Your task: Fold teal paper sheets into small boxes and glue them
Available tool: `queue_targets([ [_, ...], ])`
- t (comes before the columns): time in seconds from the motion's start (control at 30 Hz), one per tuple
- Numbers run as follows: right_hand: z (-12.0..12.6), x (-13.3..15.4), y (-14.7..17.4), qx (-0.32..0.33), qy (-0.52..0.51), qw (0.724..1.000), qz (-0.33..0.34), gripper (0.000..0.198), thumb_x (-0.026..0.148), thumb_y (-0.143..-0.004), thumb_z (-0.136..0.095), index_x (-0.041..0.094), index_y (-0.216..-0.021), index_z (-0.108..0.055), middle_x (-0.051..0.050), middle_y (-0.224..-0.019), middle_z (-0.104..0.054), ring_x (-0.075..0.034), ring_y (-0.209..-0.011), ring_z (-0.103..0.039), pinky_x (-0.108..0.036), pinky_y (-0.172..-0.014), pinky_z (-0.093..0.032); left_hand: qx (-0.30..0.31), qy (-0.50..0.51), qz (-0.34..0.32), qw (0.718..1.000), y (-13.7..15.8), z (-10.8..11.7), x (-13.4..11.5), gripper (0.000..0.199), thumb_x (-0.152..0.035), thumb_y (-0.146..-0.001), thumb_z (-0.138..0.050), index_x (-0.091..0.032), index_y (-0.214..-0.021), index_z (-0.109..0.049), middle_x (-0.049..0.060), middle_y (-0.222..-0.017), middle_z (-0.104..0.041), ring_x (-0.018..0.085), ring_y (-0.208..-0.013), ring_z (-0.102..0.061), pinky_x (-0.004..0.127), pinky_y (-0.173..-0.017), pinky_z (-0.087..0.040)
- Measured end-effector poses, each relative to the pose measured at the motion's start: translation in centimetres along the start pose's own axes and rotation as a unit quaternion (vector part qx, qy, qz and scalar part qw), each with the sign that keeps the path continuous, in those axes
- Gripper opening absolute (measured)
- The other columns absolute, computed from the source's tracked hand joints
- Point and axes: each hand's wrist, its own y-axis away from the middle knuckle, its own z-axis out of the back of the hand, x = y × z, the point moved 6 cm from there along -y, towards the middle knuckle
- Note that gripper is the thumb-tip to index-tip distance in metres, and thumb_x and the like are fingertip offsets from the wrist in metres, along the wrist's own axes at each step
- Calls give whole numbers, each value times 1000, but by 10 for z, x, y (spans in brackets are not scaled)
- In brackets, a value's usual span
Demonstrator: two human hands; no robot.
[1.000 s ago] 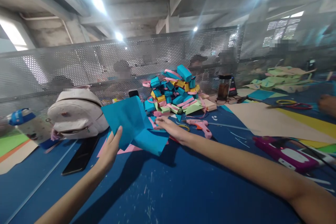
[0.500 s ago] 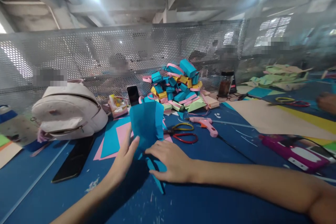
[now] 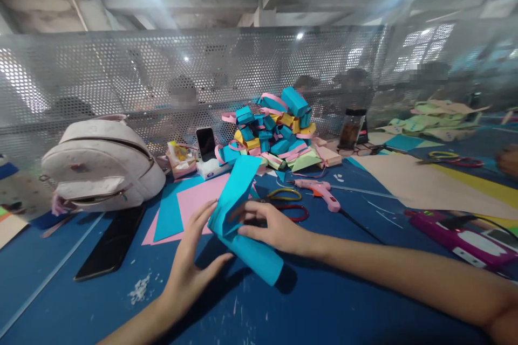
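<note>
A folded piece of blue paper (image 3: 237, 183) stands bent in front of me, one flap rising and a rounded flap sloping down to the right near the table. My left hand (image 3: 192, 256) is at its left side, fingers stretched along the paper's edge and thumb spread apart below. From the right, my right hand (image 3: 273, 223) reaches into the bend, its curled fingers and thumb on the paper. Part of its grip is hidden by the fold. Behind that hand lie scissors (image 3: 291, 212) with one yellow and one red handle loop.
A heap of folded paper pieces (image 3: 279, 129) stands at the back. A pink glue gun (image 3: 324, 194) and a purple device (image 3: 449, 240) lie on the right. On the left are a white backpack (image 3: 101, 167), a black phone (image 3: 111, 248) and pink and blue sheets (image 3: 168, 221).
The blue paper has turned and tilted, its lower flap now pointing right. My left hand has opened wider and lowered its thumb; my right hand has moved up and right with the paper.
</note>
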Motion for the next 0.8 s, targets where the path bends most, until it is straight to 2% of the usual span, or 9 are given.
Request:
queue_targets([
  [0.1, -3, 5, 0, 76, -108, 990, -46, 35, 40, -82, -72, 16, -108, -66, -7, -100, -71, -19, -96, -67, -34, -87, -51, 1, -28, -44, 999, -5, 7, -11, 59, -26, -89, -64, -35, -142, -42, 8, -155, -34, 30, -139, -39, 49, -111, -39],
  [0.17, -5, 9, 1, 114, -152, 979, -71, 39, 42, -81, -74, 16, -109, -65, -6, -99, -70, -17, -92, -67, -30, -83, -51, 9, -55, -72, 996, -6, 11, -17, 54, -24, -90, -62, -37, -139, -46, 6, -155, -35, 30, -140, -39, 50, -112, -37],
  [0.27, -4, 18, 3, 149, -149, 974, -84, 37, 42, -83, -72, 17, -109, -64, -4, -98, -69, -15, -88, -67, -26, -79, -50, 17, -88, -111, 990, -7, 17, -26, 50, -22, -89, -63, -36, -135, -51, 5, -147, -48, 28, -135, -46, 55, -117, -27],
  [0.4, 3, 31, 4, 154, -47, 984, -71, 28, 41, -88, -66, 17, -104, -65, -2, -94, -65, -14, -87, -63, -25, -79, -48, 14, -86, -136, 987, -8, 22, -33, 43, -21, -88, -65, -34, -128, -58, 3, -127, -67, 25, -116, -64, 55, -118, -24],
  [0.53, 8, 35, 5, 151, 91, 983, -55, 23, 39, -92, -60, 16, -95, -62, 1, -81, -59, -11, -73, -54, -22, -63, -43, 10, -97, -148, 984, -10, 21, -36, 36, -20, -89, -65, -36, -121, -64, 2, -120, -70, 22, -109, -68, 55, -117, -25],
  [0.63, 11, 39, 5, 121, 170, 978, -21, 27, 44, -92, -58, 16, -91, -58, 1, -81, -58, -12, -70, -52, -22, -59, -41, 2, -102, -151, 983, -10, 21, -38, 39, -19, -88, -65, -37, -123, -62, 1, -119, -71, 22, -107, -68, 56, -117, -26],
  [0.7, 14, 44, 6, 87, 240, 967, -14, 34, 51, -91, -57, 17, -88, -57, 0, -80, -60, -13, -68, -53, -23, -57, -40, -1, -106, -146, 984, -9, 21, -38, 39, -18, -88, -65, -37, -122, -62, 1, -117, -71, 21, -105, -68, 55, -116, -26],
  [0.8, 17, 54, 10, 50, 369, 928, -20, 44, 62, -87, -57, 19, -89, -61, -2, -79, -66, -17, -69, -59, -27, -57, -39, -4, -107, -134, 985, -9, 23, -37, 33, -17, -88, -64, -35, -115, -66, 0, -110, -73, 19, -101, -69, 54, -116, -26],
])
